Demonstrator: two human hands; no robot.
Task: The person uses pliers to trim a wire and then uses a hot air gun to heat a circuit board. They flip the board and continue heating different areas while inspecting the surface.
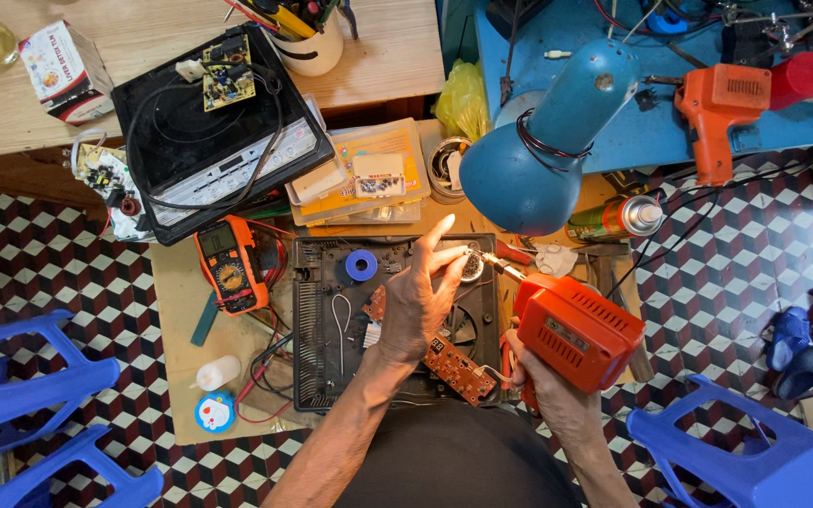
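Observation:
My right hand (pixel 540 378) grips the handle of an orange soldering gun (pixel 576 329), whose thin tip (pixel 493 262) points left toward my other hand. My left hand (pixel 418 296) hovers over an opened black appliance base (pixel 317 325), with its index finger raised and thumb and fingers pinched on what looks like a thin solder wire near the tip. Below that hand lies a brown circuit board (pixel 454 365). A blue tape roll (pixel 361 264) sits inside the base.
An orange multimeter (pixel 228 263) lies left of the base. A blue desk lamp (pixel 548 141) hangs over the work. A black induction cooker (pixel 214 127), parts boxes (pixel 369 174), a spray can (pixel 613 218), a second orange gun (pixel 722 108) and blue plastic stools (pixel 30 386) surround the spot.

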